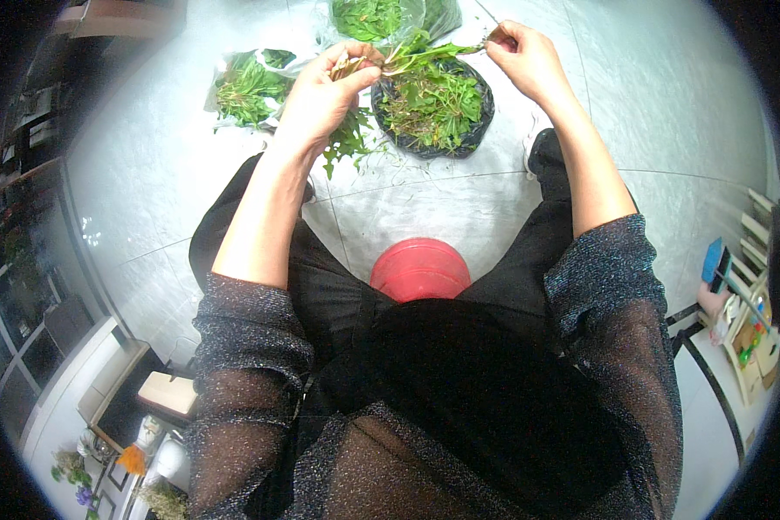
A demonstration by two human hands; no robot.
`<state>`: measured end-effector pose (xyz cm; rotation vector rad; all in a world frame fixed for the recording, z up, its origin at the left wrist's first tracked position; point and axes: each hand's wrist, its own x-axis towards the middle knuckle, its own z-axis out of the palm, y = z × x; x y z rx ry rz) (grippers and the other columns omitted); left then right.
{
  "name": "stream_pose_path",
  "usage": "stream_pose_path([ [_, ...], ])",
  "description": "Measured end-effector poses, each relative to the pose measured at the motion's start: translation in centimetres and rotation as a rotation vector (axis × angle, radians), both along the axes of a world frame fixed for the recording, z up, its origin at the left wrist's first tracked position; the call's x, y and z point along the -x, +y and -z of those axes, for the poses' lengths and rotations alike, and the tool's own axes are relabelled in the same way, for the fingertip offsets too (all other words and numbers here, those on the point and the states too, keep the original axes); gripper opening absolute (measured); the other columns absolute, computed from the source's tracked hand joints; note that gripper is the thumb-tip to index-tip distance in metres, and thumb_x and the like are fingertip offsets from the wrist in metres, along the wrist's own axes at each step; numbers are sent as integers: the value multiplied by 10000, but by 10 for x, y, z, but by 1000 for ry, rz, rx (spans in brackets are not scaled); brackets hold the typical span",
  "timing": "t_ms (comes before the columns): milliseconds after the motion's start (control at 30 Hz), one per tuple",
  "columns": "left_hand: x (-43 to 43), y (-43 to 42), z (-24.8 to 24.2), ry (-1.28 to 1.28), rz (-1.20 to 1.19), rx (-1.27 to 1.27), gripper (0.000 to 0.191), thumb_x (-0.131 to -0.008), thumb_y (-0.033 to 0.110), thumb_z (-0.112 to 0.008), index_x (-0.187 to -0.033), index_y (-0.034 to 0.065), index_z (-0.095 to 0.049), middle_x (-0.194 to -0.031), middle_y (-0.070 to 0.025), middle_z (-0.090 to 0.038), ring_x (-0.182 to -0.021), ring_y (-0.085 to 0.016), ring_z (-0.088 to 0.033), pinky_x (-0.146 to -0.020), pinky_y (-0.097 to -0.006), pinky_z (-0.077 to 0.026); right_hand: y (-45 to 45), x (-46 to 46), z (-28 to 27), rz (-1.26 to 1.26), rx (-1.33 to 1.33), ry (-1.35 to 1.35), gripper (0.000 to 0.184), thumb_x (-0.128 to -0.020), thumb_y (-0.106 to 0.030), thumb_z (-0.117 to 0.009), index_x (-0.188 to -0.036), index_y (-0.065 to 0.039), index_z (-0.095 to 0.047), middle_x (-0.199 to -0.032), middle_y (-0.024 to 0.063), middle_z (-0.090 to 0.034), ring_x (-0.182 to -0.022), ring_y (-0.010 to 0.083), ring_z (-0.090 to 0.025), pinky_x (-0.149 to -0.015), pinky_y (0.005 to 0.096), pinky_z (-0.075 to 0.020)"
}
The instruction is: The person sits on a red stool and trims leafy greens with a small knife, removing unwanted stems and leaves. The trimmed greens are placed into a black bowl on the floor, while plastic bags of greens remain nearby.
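My left hand (318, 97) grips a bunch of leafy greens (346, 140), its pale stem ends at my fingers and its leaves hanging below the palm. Between my hands stretches a single green plant (429, 60). The fingertips of my right hand (523, 58) pinch its dark, thin end, which looks like a root. Below it on the floor sits a round container lined with a black plastic bag (484, 133). Loose greens and stem scraps (435, 110) fill it.
A plastic bag (279, 62) of greens stands at left, another clear bag (439, 16) of greens farther ahead. Leaf bits lie on the grey tile floor (422, 201). A red plastic stool or bucket (419, 263) is between my legs. Furniture lines both sides.
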<state>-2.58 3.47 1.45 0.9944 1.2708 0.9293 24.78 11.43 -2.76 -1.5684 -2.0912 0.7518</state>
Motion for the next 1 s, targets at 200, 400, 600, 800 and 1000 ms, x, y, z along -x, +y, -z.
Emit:
stream_pose_path([
  [200, 21, 2, -10, 21, -84, -25, 222, -828, 107, -668, -1047, 79, -640, -818, 39, -596, -636, -35, -453, -584, -184, -370, 7, -18, 8, 45, -6, -72, 235, -789, -232, -636, -873, -13, -639, -769, 102, -656, -712, 186, -621, -698, 316, -488],
  [400, 26, 1, -15, -26, -32, -38, 229, -827, 124, -675, -1048, 83, -637, -842, 36, -590, -675, -37, -464, -611, -194, -382, 5, -12, 12, -8, 74, -100, 280, -786, -267, -637, -899, -13, -659, -820, 141, -675, -778, 253, -651, -733, 351, -502],
  [600, 18, 2, -14, -6, 60, -31, 197, -831, 101, -662, -1026, 83, -641, -828, 44, -590, -650, -32, -456, -577, -187, -372, -6, 10, 8, -57, 151, -28, 327, -799, -313, -639, -984, -47, -682, -852, 156, -687, -803, 281, -665, -762, 367, -508],
  [800, 12, 1, -14, 126, 129, -73, 183, -848, 81, -644, -1030, 60, -635, -875, 28, -616, -775, -51, -537, -705, -208, -433, -14, 28, -28, 56, -52, 187, 212, -846, -176, -665, -1034, -78, -683, -766, -18, -618, -626, 25, -446, -583, 207, -385],
  [1000, -5, 2, -10, 27, 232, -96, 204, -861, 47, -618, -1062, 16, -616, -965, -5, -634, -910, -77, -566, -835, -227, -444, -44, 60, -38, -374, 36, 447, 240, -831, -112, -672, -1050, -18, -645, -776, -19, -543, -648, 62, -430, -611, 216, -377],
])
